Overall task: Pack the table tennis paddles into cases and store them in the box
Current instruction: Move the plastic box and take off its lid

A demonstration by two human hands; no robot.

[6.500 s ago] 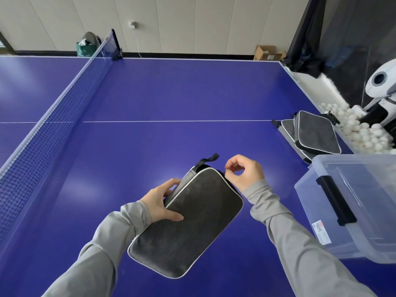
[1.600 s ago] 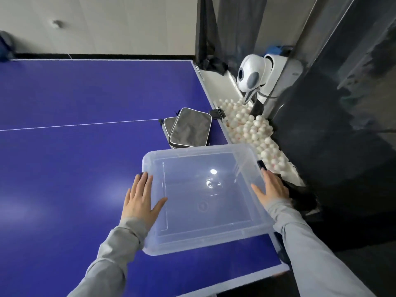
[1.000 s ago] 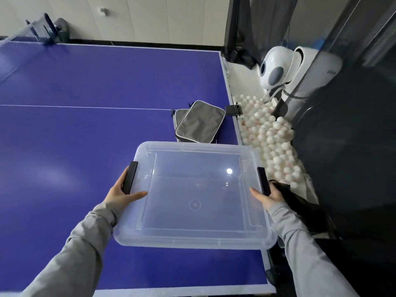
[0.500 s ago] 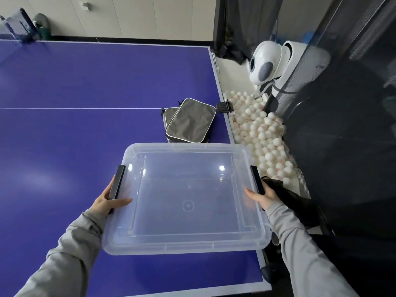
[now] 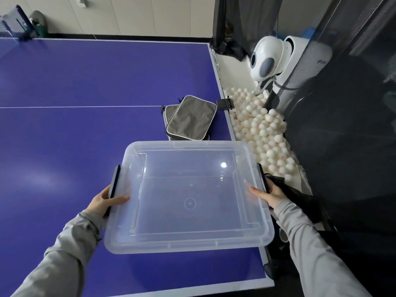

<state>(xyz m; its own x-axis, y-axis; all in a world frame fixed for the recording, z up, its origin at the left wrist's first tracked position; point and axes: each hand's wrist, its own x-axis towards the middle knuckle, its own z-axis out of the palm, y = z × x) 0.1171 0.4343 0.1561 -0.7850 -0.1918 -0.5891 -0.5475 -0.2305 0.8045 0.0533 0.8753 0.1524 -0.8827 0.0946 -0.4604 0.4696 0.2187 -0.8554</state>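
A clear plastic box [image 5: 188, 230] with black side handles is near the table's front right corner. My left hand [image 5: 105, 201] grips its left edge beside the left handle [image 5: 114, 183], thumb lying on top. On the opposite edge my right hand [image 5: 267, 195] grips by the right handle [image 5: 261, 177]. Nothing shows through the clear plastic. Two grey paddle cases [image 5: 190, 121] with white piping lie stacked on the blue table [image 5: 85, 136] just beyond the box, the lower case [image 5: 170, 111] peeking out at the left.
A tray of several white balls [image 5: 263, 129] runs along the table's right edge, with a white ball machine [image 5: 267, 58] behind it. Dark netting [image 5: 342, 146] hangs at the right. The table net [image 5: 15, 24] shows at the far left.
My hands went from lying flat against the box sides to gripping its edges at the handles. The box now sits a little nearer to me and squarer to the view.
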